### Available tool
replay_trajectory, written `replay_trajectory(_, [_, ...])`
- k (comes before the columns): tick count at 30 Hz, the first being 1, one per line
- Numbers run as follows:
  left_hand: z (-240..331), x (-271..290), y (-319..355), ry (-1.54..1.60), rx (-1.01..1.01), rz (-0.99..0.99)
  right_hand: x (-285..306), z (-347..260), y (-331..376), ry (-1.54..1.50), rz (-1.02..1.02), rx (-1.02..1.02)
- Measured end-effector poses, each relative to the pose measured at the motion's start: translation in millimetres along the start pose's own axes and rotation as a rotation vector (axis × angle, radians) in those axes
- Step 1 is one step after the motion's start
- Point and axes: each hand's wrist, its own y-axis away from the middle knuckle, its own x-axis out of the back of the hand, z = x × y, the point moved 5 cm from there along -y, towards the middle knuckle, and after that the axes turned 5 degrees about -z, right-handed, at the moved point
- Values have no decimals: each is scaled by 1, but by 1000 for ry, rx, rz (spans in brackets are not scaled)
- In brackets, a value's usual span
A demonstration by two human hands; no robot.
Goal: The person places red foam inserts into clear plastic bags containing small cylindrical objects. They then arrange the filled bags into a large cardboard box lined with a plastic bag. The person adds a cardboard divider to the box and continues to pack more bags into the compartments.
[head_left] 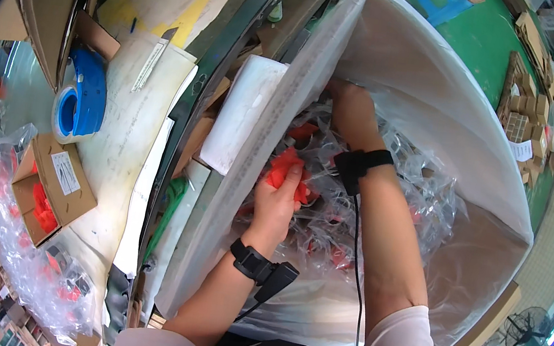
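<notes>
clear bags in white bin, red bundle in left hand

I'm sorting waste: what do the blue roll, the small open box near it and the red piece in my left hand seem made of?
Blue roll: likely plastic tape, judging by its smooth sheen.
Small open box: apparently cardboard, matte brown with flat folded panels.
Red piece: thin, crumpled; plastic film or fabric, unclear which.

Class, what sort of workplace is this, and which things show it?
Probably a factory or warehouse packing area: a large white bin holds crumpled clear plastic packaging, and an open brown cardboard box lies nearby.
</notes>
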Motion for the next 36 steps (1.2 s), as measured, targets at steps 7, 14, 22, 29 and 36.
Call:
replay_trajectory(7, [-1, -11, 0, 12, 69, -131, -14, 10, -1, 193, -270, 13])
replay_trajectory(14, [-6, -21, -2, 4, 116, -331, 57, -29, 89, -594, -218, -266])
replay_trajectory(22, [-20, -44, 0, -51, 215, -361, 95, 8, 132, -970, 117, -534])
replay_trajectory(29, [-28, -50, 1, -135, 214, -396, 64, 53, 92, -47, 142, -255])
replay_trajectory(36, [-18, -63, 9, 109, 311, -520, 87, 13, 149, -997, -39, -573])
